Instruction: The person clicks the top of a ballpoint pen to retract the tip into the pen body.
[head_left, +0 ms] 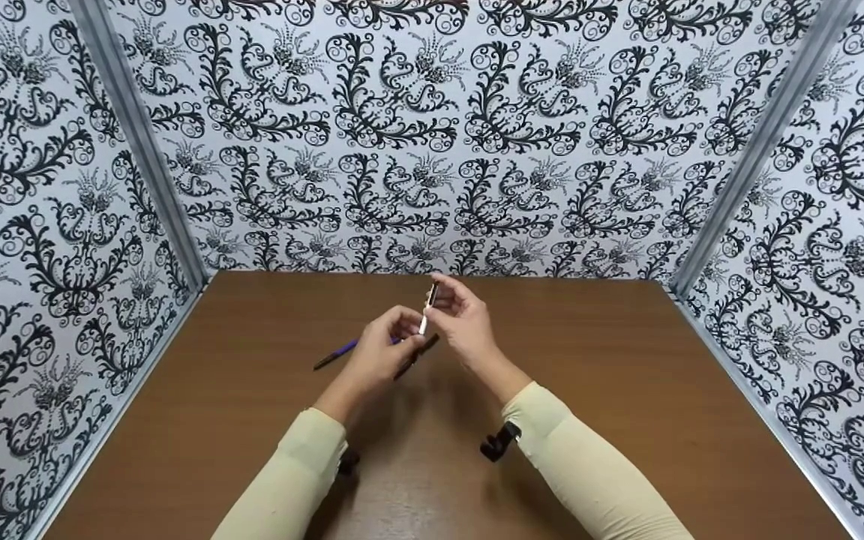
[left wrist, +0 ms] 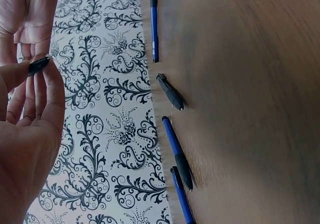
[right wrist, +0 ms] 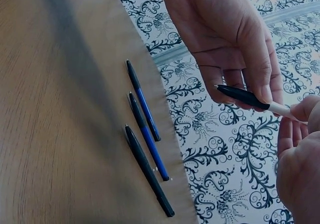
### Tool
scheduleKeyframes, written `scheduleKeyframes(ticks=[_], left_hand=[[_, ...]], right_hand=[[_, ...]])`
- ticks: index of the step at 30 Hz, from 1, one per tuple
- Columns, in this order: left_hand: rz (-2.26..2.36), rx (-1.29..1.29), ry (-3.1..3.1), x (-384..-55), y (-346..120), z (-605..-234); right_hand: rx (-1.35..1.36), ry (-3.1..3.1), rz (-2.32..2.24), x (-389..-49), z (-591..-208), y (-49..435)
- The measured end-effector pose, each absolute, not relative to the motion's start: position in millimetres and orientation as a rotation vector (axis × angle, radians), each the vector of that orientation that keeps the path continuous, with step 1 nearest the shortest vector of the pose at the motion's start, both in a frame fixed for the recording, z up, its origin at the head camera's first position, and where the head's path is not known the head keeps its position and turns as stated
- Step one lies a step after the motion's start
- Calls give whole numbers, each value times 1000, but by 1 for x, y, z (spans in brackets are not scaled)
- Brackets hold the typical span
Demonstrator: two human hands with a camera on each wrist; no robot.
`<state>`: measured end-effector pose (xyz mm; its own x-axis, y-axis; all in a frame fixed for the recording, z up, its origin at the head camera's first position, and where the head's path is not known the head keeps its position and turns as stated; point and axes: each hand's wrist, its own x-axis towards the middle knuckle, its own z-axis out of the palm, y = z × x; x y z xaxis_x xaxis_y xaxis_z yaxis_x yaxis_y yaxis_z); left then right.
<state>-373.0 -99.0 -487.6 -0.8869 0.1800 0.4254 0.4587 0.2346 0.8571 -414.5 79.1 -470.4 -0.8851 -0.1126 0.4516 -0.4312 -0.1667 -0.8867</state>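
A pen [right wrist: 245,96] with a black front part and a white barrel is held above the table between both hands. My left hand [head_left: 383,345] pinches its black part between thumb and fingers, as the right wrist view shows. The white barrel [right wrist: 280,109] runs into the fingers of my right hand [head_left: 463,321], which grip its other end and hide part of it. In the left wrist view only the black tip [left wrist: 39,65] shows between thumb and forefinger. Beneath the hands, a blue pen [head_left: 338,352] and a black pen [right wrist: 147,169] lie on the table.
Several blue pens with black grips, one of them a blue pen [left wrist: 175,146], lie with the black pen near the back of the brown wooden table [head_left: 597,390]. Patterned white panels [head_left: 432,135] with metal corner posts [head_left: 139,135] stand around the back and sides.
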Motion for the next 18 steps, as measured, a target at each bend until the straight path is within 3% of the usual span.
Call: scheduleKeyframes(ticks=[18], left_hand=[[-1718, -592, -2247, -372, -96, -486]], right_hand=[[618, -1888, 2124, -415, -467, 82]])
